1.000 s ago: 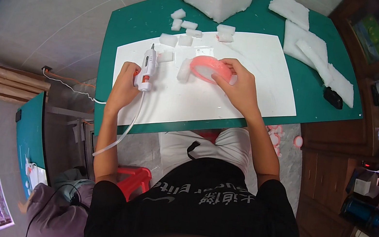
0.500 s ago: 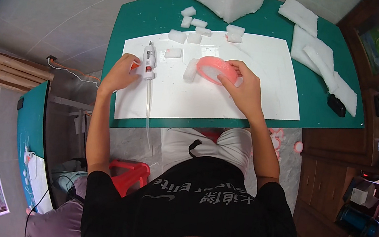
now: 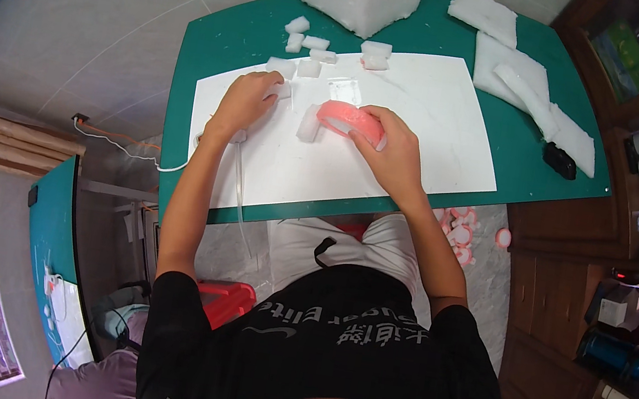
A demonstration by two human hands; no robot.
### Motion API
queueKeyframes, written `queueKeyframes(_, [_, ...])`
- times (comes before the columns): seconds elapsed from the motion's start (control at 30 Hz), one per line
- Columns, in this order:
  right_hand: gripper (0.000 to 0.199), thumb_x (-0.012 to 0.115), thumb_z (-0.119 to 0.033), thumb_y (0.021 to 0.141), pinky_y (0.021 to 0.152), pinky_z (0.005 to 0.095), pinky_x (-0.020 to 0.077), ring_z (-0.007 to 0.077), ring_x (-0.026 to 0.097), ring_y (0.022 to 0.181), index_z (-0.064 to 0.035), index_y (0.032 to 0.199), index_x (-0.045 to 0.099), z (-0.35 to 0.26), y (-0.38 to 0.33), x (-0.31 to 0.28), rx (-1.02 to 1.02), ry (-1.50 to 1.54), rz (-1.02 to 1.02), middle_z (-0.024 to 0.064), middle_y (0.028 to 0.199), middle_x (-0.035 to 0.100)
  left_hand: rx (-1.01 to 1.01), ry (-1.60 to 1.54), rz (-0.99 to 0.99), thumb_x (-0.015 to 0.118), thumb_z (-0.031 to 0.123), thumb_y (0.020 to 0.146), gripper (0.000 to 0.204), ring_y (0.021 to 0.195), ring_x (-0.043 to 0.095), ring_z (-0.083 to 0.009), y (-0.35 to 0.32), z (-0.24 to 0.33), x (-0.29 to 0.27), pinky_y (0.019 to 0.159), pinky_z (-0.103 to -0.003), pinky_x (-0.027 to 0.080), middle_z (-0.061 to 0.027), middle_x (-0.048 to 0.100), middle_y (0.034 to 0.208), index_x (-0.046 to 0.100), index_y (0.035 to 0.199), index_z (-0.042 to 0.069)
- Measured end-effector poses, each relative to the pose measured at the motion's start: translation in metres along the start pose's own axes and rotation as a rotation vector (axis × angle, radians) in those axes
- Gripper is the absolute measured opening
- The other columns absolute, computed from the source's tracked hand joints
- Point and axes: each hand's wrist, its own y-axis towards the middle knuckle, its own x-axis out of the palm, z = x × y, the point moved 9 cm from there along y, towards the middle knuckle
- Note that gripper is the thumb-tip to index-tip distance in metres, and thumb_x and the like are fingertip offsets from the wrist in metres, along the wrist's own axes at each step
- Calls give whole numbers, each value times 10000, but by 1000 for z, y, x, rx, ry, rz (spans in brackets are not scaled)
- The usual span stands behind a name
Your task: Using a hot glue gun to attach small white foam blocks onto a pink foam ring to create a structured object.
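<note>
Pink tape ring (image 3: 350,120) sits gripped in the right hand (image 3: 389,150); left hand (image 3: 246,99) lies closed over something hidden on the white sheet (image 3: 430,125), so steady the ring, work slowly

Pink, white and green on our table

We see a pink ring (image 3: 350,121), white foam blocks (image 3: 316,43) and a white sheet (image 3: 420,132) on our green mat (image 3: 219,44).

Home craft room: green table (image 3: 220,36), foam blocks (image 3: 316,43), tiled floor (image 3: 84,7).
</note>
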Motion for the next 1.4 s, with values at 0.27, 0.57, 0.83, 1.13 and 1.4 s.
queueKeyframes(0.27, [268, 757, -73, 799, 806, 414, 495, 326, 628, 903, -33, 1041, 649, -14, -7, -5, -77, -58, 156, 124, 987, 675, 203, -439, 530, 761, 35, 820, 291, 937, 673, -233, -69, 89, -65, 787, -305, 540, -119, 692, 1085, 664, 1091, -3])
queueKeyframes(0.57, [252, 754, -90, 803, 817, 416, 472, 331, 626, 908, -43, 1025, 644, -17, -14, 2, -103, -100, 187, 121, 966, 669, 280, -338, 580, 773, 35, 806, 313, 947, 683, -312, -86, 152, -46, 812, -361, 560, -146, 659, 1096, 680, 1103, 0])
queueKeyframes(0.83, [264, 754, -90, 799, 810, 416, 475, 326, 628, 901, -45, 1034, 642, -14, -16, 4, -106, -121, 174, 113, 963, 669, 266, -292, 553, 763, 48, 818, 311, 944, 687, -307, -78, 152, -37, 796, -366, 569, -150, 663, 1131, 693, 1119, 10])
queueKeyframes(1.13, [280, 753, -76, 789, 807, 420, 490, 319, 631, 907, -41, 1042, 638, -11, -16, 8, -105, -119, 163, 108, 959, 667, 226, -240, 527, 766, 32, 819, 313, 871, 703, -242, -75, 150, -26, 764, -340, 568, -146, 666, 1184, 715, 1128, 23])
queueKeyframes(1.4, [252, 754, -84, 800, 788, 424, 499, 329, 638, 889, -39, 1020, 641, -8, -12, 7, -95, -94, 164, 123, 943, 672, 198, -227, 499, 764, 35, 829, 305, 871, 705, -251, -69, 151, -24, 768, -347, 574, -152, 668, 1186, 718, 1130, 20])
